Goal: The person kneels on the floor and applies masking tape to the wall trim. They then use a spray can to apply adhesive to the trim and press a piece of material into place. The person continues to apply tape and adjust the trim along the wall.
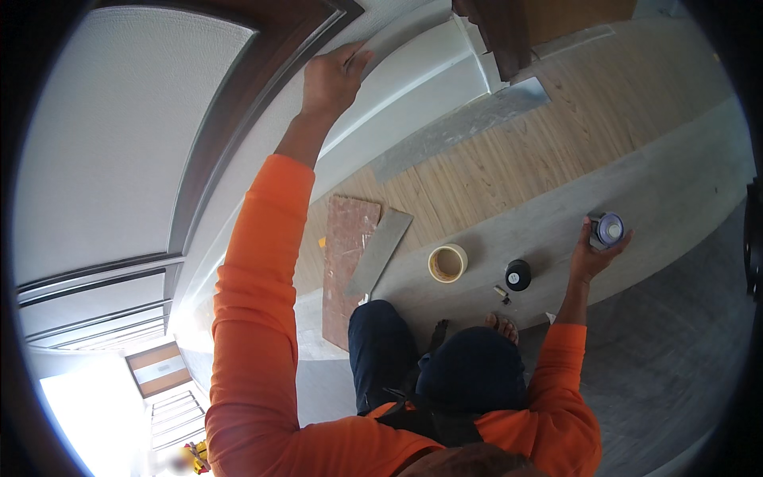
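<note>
My left hand is raised against the white wall, just above the skirting board. Its fingers are curled together beside a greyish band along the wall; whether they grip its edge or something small cannot be made out. Off to the right, my right hand is wrapped round a spray can with a pale purple top, held over the grey floor covering. A roll of masking tape and a black round can or cap sit between my knees and the wall.
A reddish board and a grey strip overlap near my left knee. A flat grey sheet lies along the skirting board on the wood-look floor. Small bits lie by my foot. A dark door frame stands ahead.
</note>
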Demonstrator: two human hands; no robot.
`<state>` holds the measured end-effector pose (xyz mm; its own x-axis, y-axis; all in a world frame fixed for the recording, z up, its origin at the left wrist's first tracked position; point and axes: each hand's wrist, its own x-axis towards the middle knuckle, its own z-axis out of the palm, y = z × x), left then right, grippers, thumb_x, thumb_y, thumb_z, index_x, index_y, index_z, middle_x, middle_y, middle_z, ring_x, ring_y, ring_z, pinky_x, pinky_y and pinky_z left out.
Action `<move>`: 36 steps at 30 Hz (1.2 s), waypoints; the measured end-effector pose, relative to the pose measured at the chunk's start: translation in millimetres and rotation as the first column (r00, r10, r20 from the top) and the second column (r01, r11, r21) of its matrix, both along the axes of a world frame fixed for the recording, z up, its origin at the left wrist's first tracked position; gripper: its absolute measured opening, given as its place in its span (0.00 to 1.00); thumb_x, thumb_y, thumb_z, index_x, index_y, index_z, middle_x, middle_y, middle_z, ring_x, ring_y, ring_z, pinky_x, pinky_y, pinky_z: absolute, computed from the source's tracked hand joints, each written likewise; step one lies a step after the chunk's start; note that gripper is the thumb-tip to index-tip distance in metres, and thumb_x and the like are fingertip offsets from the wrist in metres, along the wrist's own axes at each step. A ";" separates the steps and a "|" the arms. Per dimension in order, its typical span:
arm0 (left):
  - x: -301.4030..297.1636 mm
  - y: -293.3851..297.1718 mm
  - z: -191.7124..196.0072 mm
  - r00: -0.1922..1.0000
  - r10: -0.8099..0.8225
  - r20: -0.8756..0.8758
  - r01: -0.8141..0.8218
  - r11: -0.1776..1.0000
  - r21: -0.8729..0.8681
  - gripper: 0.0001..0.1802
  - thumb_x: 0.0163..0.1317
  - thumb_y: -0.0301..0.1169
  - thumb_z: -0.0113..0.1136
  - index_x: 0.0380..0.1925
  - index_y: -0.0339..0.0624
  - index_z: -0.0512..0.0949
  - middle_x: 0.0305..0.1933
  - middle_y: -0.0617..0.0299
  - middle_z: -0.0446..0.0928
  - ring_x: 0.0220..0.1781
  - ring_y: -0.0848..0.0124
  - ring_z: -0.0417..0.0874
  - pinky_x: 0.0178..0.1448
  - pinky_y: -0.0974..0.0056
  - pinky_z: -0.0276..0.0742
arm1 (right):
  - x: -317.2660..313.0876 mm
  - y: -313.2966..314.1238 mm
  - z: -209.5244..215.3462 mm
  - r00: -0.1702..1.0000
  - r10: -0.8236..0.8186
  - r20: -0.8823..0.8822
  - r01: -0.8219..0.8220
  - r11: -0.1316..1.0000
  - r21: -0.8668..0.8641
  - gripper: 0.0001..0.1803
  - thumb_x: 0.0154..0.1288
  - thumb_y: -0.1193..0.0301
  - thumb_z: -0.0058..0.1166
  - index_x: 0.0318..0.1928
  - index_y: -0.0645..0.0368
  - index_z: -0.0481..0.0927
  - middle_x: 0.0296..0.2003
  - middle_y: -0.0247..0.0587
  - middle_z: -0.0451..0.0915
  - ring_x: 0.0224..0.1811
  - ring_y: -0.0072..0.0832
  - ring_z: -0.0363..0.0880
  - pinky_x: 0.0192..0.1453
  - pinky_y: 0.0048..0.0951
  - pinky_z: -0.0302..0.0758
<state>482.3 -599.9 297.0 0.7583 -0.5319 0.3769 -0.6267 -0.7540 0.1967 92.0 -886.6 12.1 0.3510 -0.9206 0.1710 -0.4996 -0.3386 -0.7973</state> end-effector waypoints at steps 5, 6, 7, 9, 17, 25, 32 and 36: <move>-9.3 -12.1 5.4 0.986 0.118 -0.121 -0.118 0.993 0.011 0.21 0.68 0.43 0.67 0.53 0.41 0.86 0.47 0.43 0.87 0.50 0.54 0.90 0.56 0.60 0.82 | -1.2 -4.7 -10.8 0.999 -0.001 0.047 0.006 0.994 -0.107 0.64 0.57 0.58 0.78 0.79 0.60 0.42 0.75 0.62 0.55 0.77 0.55 0.59 0.79 0.52 0.62; -10.2 -11.6 3.3 0.987 0.128 -0.098 -0.127 0.992 0.020 0.21 0.68 0.43 0.67 0.53 0.41 0.86 0.48 0.43 0.87 0.51 0.54 0.90 0.57 0.60 0.82 | -0.3 -4.8 -10.7 0.998 0.000 0.060 0.006 0.995 -0.103 0.64 0.56 0.58 0.79 0.79 0.60 0.42 0.75 0.62 0.55 0.77 0.55 0.60 0.79 0.53 0.62; -9.1 -10.8 1.8 0.988 0.135 -0.073 -0.133 0.991 0.025 0.21 0.67 0.43 0.67 0.53 0.41 0.86 0.48 0.44 0.87 0.51 0.54 0.89 0.57 0.61 0.82 | 1.3 -4.9 -10.7 0.995 -0.006 0.097 0.013 0.997 -0.070 0.64 0.56 0.58 0.79 0.79 0.60 0.42 0.74 0.61 0.56 0.77 0.54 0.60 0.79 0.53 0.62; -8.9 -6.0 -3.2 0.997 0.080 -0.024 -0.080 0.997 -0.005 0.19 0.69 0.43 0.65 0.53 0.43 0.86 0.40 0.43 0.86 0.43 0.51 0.89 0.50 0.56 0.83 | 2.7 -4.2 -11.3 0.985 -0.023 0.168 0.024 1.000 -0.004 0.65 0.55 0.58 0.80 0.78 0.60 0.43 0.74 0.60 0.57 0.77 0.53 0.59 0.80 0.53 0.61; -67.8 -3.7 -0.8 0.916 0.202 -0.348 -0.318 0.893 -0.319 0.22 0.69 0.41 0.68 0.50 0.31 0.84 0.35 0.52 0.87 0.36 0.72 0.85 0.44 0.64 0.80 | -27.2 5.8 22.9 0.977 0.046 0.209 0.021 0.950 -0.310 0.52 0.65 0.58 0.71 0.77 0.64 0.50 0.73 0.57 0.61 0.76 0.49 0.61 0.79 0.49 0.60; -157.1 -28.2 -33.9 0.654 -0.461 -0.599 -0.598 0.169 -0.783 0.13 0.73 0.33 0.64 0.51 0.40 0.73 0.44 0.64 0.81 0.44 0.75 0.81 0.50 0.66 0.77 | 72.7 96.0 129.0 0.495 0.429 0.755 -0.799 0.566 0.202 0.26 0.77 0.64 0.58 0.66 0.67 0.72 0.57 0.55 0.81 0.58 0.35 0.82 0.60 0.37 0.78; -195.9 -19.9 -41.0 0.577 -0.497 -0.649 -0.683 0.144 -0.717 0.20 0.73 0.31 0.64 0.59 0.39 0.69 0.51 0.57 0.82 0.55 0.68 0.82 0.59 0.61 0.80 | 114.0 124.0 160.0 0.585 0.347 0.733 -0.802 0.378 0.462 0.19 0.77 0.60 0.59 0.50 0.67 0.83 0.38 0.36 0.84 0.40 0.19 0.78 0.47 0.24 0.74; -195.9 -5.0 -32.0 0.746 -0.101 -0.659 -0.622 0.248 -0.742 0.39 0.72 0.39 0.65 0.73 0.33 0.57 0.62 0.45 0.78 0.65 0.59 0.79 0.64 0.57 0.79 | 114.2 116.1 153.6 0.617 0.256 0.744 -0.771 0.387 0.506 0.17 0.77 0.60 0.59 0.48 0.65 0.84 0.37 0.32 0.83 0.40 0.16 0.77 0.47 0.22 0.73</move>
<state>286.4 -605.0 264.9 0.9862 0.1547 -0.0584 0.0487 0.0657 0.9967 206.2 -770.5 165.8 0.8992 -0.4180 -0.1296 0.0792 0.4468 -0.8911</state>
